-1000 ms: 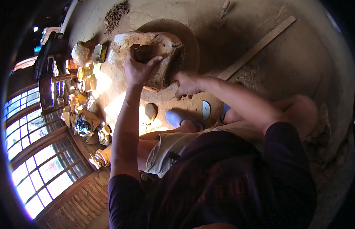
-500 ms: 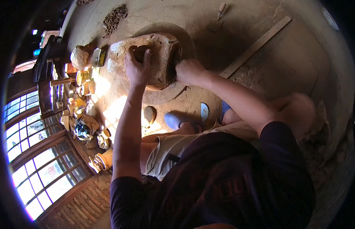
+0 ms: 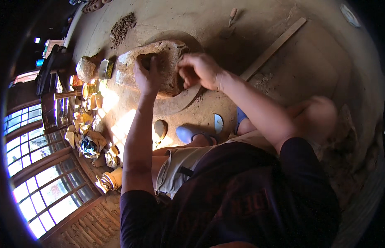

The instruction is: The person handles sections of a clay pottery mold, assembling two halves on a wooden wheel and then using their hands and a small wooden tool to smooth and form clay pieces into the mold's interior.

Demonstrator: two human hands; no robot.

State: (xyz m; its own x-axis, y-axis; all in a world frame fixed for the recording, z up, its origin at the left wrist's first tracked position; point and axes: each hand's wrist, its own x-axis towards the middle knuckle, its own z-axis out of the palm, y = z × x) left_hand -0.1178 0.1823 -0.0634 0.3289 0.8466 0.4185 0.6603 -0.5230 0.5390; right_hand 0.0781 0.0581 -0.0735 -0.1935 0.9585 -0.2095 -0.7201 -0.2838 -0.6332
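Where left grip [image 3: 147, 80] rests, hollowed block [image 3: 169, 71] beneath

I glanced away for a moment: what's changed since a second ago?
The right hand has moved away from the body, up along the right end of the rough block. No new hold or release can be made out. The left hand stays at the block's hole, the block on the round slab.
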